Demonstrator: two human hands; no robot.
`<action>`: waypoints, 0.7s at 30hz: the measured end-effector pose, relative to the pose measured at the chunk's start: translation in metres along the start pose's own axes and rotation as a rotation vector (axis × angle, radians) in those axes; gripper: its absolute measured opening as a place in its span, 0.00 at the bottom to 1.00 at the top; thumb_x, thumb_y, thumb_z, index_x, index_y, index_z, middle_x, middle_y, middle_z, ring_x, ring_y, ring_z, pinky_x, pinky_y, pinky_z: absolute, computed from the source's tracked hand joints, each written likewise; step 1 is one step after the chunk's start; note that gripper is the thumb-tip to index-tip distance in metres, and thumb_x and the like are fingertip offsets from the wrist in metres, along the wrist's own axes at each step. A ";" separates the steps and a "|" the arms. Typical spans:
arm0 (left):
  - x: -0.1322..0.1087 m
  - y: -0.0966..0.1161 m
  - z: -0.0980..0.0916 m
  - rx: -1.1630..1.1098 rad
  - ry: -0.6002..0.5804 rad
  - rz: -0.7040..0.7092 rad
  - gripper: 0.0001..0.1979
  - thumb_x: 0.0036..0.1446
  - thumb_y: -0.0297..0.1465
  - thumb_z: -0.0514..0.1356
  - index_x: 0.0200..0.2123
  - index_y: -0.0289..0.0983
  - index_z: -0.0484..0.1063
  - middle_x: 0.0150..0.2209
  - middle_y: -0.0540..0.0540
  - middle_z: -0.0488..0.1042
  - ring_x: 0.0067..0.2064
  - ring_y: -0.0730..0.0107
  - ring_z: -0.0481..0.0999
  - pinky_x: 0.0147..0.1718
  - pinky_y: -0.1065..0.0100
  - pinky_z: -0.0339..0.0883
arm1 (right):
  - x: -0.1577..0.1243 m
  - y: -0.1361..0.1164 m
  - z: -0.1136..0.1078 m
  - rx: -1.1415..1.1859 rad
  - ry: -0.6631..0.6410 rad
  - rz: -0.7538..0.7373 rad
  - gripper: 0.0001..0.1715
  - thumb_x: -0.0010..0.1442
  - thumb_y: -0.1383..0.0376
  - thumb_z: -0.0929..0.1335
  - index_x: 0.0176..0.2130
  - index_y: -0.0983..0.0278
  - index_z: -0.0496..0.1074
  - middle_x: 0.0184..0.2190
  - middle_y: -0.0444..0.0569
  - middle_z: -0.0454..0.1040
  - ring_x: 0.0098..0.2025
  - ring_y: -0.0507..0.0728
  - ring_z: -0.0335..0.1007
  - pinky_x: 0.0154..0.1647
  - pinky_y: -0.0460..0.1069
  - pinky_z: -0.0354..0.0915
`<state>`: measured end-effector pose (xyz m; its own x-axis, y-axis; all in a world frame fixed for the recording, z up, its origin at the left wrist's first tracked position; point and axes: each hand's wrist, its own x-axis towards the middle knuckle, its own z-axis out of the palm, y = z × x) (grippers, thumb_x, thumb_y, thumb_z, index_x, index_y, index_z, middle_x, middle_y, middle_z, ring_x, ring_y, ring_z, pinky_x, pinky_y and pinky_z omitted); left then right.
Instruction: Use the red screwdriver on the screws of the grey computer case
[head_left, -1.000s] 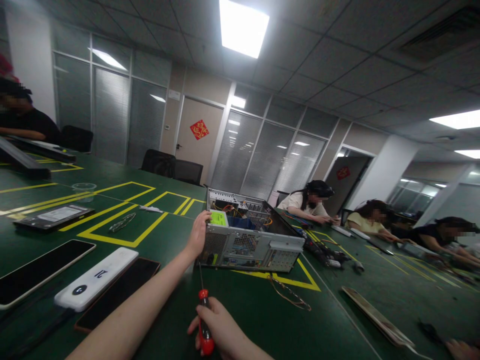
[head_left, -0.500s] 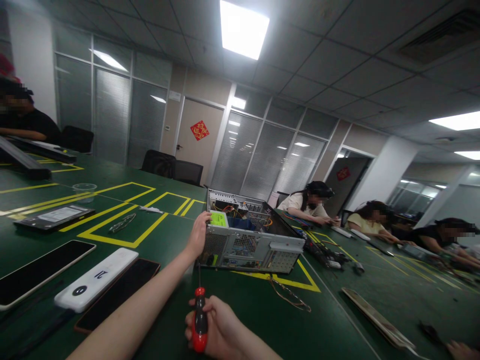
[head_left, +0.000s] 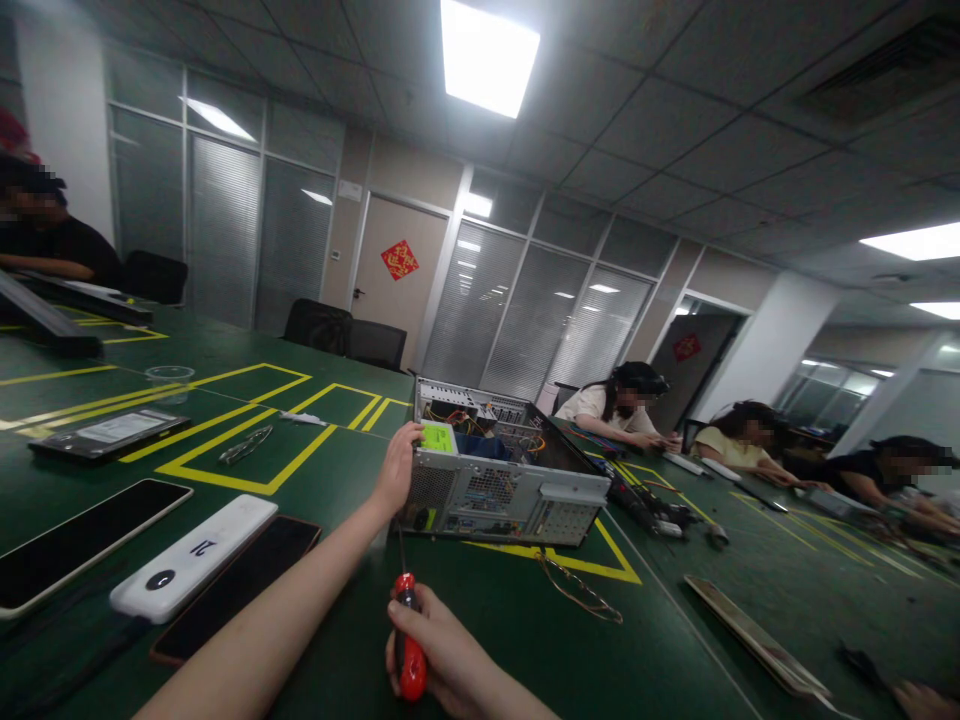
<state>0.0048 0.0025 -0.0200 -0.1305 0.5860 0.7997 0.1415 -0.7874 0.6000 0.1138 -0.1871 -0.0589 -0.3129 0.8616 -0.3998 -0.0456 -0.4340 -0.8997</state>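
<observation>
An open computer case (head_left: 510, 495) lies on the green table, its inner parts and wires showing. My left hand (head_left: 397, 470) rests at the case's near left corner, its fingers over the edge beside the power supply with a bright green label (head_left: 437, 437). My right hand (head_left: 439, 645) is wrapped round a red and black screwdriver (head_left: 410, 650) in front of the case. The shaft points away from me toward the case's lower left corner; whether its tip touches a screw is not visible.
Left lie a hard drive (head_left: 112, 432), phones (head_left: 90, 540), a white power bank (head_left: 195, 555) and a plastic cup (head_left: 169, 382). A cable loop (head_left: 581, 588) lies right of my right hand. People sit at the far right and far left.
My right hand has shifted slightly right, and its fingers and thumb have changed position round the screwdriver handle, which now tilts more. My left hand stays in place.
</observation>
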 end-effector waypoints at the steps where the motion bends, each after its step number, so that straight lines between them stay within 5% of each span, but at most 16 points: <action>1: 0.000 0.000 0.000 0.001 -0.007 0.002 0.27 0.70 0.49 0.39 0.44 0.41 0.72 0.55 0.40 0.75 0.63 0.59 0.70 0.65 0.52 0.60 | 0.000 0.001 0.002 0.000 0.007 0.008 0.35 0.55 0.42 0.72 0.47 0.62 0.59 0.16 0.37 0.69 0.15 0.49 0.61 0.20 0.43 0.58; 7: 0.000 0.003 -0.001 0.007 -0.005 0.003 0.26 0.71 0.47 0.39 0.44 0.41 0.72 0.55 0.40 0.75 0.62 0.60 0.70 0.65 0.52 0.61 | 0.002 0.003 0.014 -0.029 -0.003 0.169 0.30 0.60 0.44 0.69 0.47 0.61 0.57 0.20 0.39 0.70 0.15 0.53 0.68 0.18 0.46 0.66; 16: 0.000 0.003 -0.001 0.002 -0.011 0.008 0.26 0.70 0.47 0.40 0.44 0.41 0.73 0.55 0.40 0.75 0.62 0.59 0.70 0.65 0.53 0.61 | -0.001 -0.003 0.028 -0.105 0.038 0.169 0.18 0.64 0.54 0.66 0.46 0.59 0.55 0.26 0.37 0.71 0.12 0.49 0.65 0.15 0.43 0.60; 18: 0.000 0.003 -0.001 -0.003 -0.009 0.014 0.26 0.70 0.47 0.40 0.44 0.41 0.72 0.55 0.40 0.75 0.62 0.59 0.71 0.65 0.52 0.61 | -0.002 -0.008 0.023 0.013 -0.036 0.204 0.19 0.59 0.61 0.66 0.46 0.58 0.54 0.26 0.36 0.71 0.14 0.51 0.68 0.19 0.45 0.63; 21: 0.000 0.003 0.000 -0.002 0.000 0.008 0.26 0.71 0.47 0.40 0.44 0.41 0.72 0.55 0.40 0.75 0.62 0.59 0.71 0.65 0.52 0.61 | -0.007 -0.016 0.009 0.144 -0.288 0.225 0.32 0.45 0.66 0.69 0.48 0.57 0.54 0.30 0.39 0.75 0.23 0.55 0.76 0.27 0.48 0.67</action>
<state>0.0047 0.0006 -0.0182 -0.1298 0.5795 0.8045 0.1408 -0.7924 0.5935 0.1080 -0.1892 -0.0403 -0.5825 0.6403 -0.5007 -0.0715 -0.6540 -0.7531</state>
